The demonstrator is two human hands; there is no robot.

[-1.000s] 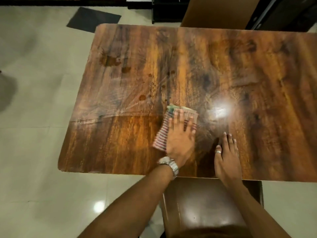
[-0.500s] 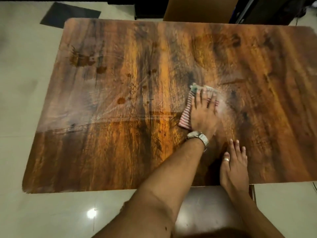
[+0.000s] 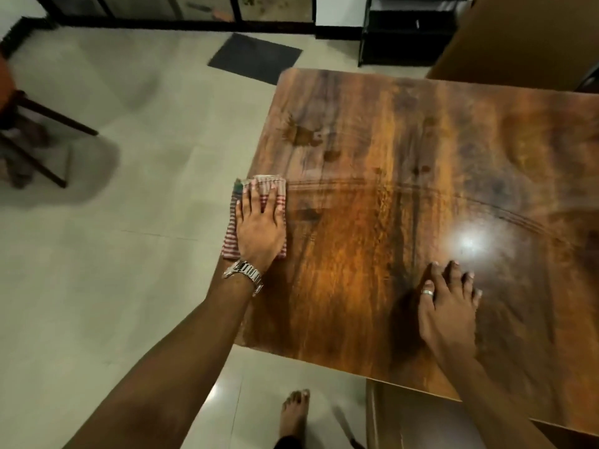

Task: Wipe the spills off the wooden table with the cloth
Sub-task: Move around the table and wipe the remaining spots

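Note:
My left hand [image 3: 259,226] lies flat on a folded red-and-white striped cloth [image 3: 273,187] at the left edge of the wooden table [image 3: 405,222]; part of the cloth hangs past that edge. Dark brown spills [image 3: 303,135] sit farther up the table near its far left corner, with smaller drops [image 3: 332,154] just below them and one smear [image 3: 308,214] right of the cloth. A curved wet streak runs rightward from the cloth. My right hand [image 3: 449,306] rests palm-down, fingers spread, on the table near its front edge.
A brown chair seat [image 3: 418,419] is tucked under the front edge. My bare foot [image 3: 295,413] stands on the tiled floor. A dark mat [image 3: 256,58] lies beyond the table, a black shelf [image 3: 405,37] behind it, and chair legs [image 3: 42,140] at far left.
My left hand has swept the cloth from the middle of the table to its left edge, leaving a wet arc. The camera has swung left. My right hand has stayed planted.

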